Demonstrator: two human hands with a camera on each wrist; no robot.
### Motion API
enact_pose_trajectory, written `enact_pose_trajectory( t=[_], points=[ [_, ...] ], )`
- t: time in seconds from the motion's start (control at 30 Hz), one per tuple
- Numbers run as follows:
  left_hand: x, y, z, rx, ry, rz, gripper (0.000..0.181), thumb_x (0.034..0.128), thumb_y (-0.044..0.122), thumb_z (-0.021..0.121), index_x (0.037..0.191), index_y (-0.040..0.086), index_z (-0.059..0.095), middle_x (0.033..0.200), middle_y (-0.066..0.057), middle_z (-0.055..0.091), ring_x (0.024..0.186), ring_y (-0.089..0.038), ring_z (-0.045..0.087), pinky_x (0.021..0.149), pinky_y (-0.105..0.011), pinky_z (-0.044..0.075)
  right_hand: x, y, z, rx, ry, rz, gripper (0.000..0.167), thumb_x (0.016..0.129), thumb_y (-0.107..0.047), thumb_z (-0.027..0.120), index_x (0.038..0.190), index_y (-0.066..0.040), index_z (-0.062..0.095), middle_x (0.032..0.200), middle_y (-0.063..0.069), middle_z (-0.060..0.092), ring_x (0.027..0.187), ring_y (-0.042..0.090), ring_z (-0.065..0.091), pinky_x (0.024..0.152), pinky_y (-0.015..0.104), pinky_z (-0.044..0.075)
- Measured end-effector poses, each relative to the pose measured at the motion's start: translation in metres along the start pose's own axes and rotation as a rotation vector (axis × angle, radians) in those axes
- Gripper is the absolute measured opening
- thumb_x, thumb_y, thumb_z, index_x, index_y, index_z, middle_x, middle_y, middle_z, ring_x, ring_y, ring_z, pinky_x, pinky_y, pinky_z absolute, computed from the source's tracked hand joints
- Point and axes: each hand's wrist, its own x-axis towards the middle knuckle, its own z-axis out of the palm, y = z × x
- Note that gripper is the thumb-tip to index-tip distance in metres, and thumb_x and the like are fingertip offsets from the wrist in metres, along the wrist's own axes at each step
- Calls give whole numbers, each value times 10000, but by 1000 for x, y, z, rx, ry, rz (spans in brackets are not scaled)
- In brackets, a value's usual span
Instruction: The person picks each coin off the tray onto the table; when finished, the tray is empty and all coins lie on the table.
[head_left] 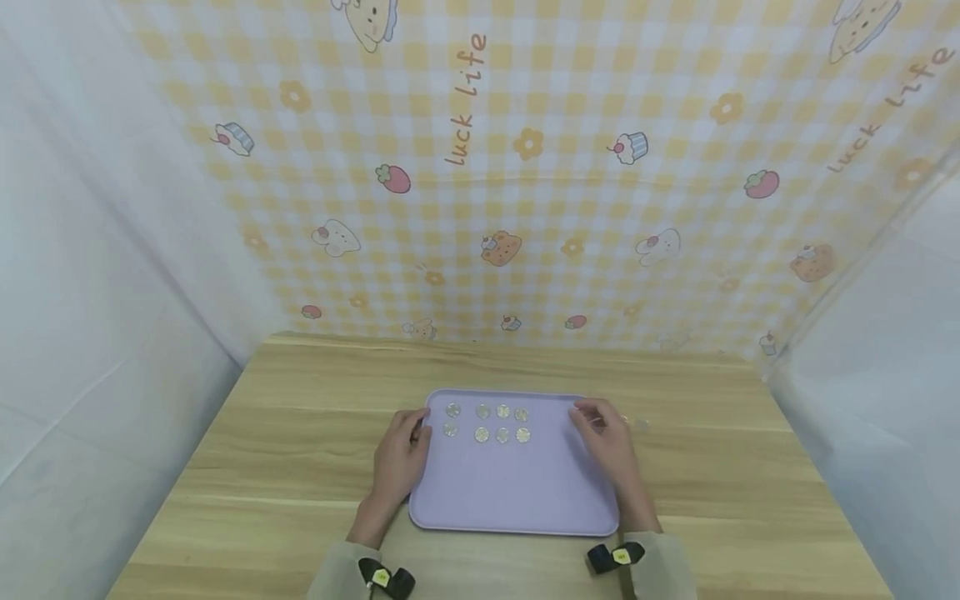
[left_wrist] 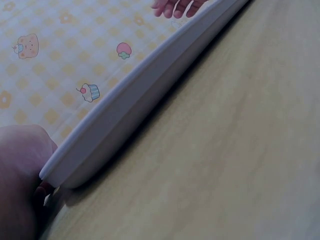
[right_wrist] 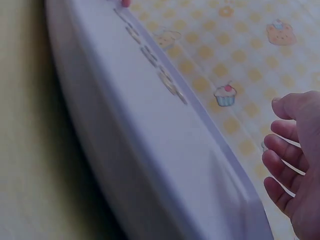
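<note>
Lower centre: left hand pinches lilac tray by left rim; eight coins in its upper left; right hand at its upper right, fingers loosely curled, slightly apart

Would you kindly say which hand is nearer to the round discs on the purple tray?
Left. The left hand is at the left edge of the tray, close to the discs; the right hand is by the opposite edge, across a wider gap.
</note>
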Motion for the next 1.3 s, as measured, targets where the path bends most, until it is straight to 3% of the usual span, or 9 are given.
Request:
enact_pose_trajectory(
  t=[0.57, 0.77, 0.97, 1.1, 1.3],
  points=[
    [-1, 1, -2, 4, -5, -3, 323, 977, 168, 614, 1282, 70, 652, 1173, -77, 643, 918, -158, 625, 766, -323, 537, -15, -13, 46, -21, -88, -154, 284, 862, -146, 766, 1123, -61, 693, 984, 45, 687, 900, 167, 617, 810, 287, 506],
    [0, 1, -1, 5, -4, -2, 319, 977, 167, 613, 1280, 75, 656, 1180, -80, 642, 919, -161, 627, 771, -334, 536, -20, -13, 61, -22, -105, -197, 257, 848, -135, 777, 1088, -76, 707, 1003, 28, 681, 960, 182, 612, 880, 345, 503],
    [0, 1, 0, 12, -7, -8, 322, 976, 169, 617, 1281, 76, 656, 1172, -74, 643, 908, -152, 618, 759, -321, 527, -23, -13, 70, -121, -92, -218, 239, 829, -157, 784, 1054, -110, 717, 1052, 14, 680, 1030, 204, 585, 945, 412, 470],
    [0, 2, -1, 16, -11, -16, 327, 974, 171, 618, 1285, 75, 654, 1171, -72, 641, 908, -149, 616, 758, -316, 524, -24, -10, 73, -201, -80, -221, 237, 813, -175, 802, 1032, -126, 726, 1039, -7, 664, 1001, 176, 569, 903, 391, 475],
    [0, 1, -1, 20, -5, -8, 323, 975, 172, 617, 1281, 75, 655, 1155, -68, 641, 890, -140, 610, 738, -300, 516, -23, -8, 74, -225, -73, -270, 215, 801, -164, 803, 1001, -112, 743, 977, -7, 658, 926, 161, 555, 828, 374, 466]
  ],
)
